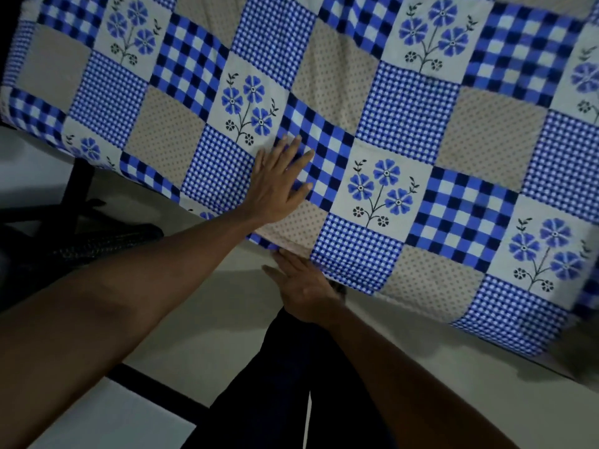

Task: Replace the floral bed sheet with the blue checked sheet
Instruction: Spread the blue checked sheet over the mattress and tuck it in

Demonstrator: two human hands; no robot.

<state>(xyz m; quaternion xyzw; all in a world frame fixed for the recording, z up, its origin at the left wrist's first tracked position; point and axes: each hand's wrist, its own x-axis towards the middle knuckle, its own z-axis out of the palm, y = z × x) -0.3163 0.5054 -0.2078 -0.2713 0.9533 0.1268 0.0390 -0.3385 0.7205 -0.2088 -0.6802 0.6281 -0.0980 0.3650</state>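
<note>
The blue checked sheet lies spread over the bed, filling the far and right of the scene. The left hand presses flat on it, fingers splayed and gripping nothing. The right hand reaches under the near edge, its grip hidden, above the pale floor.
</note>
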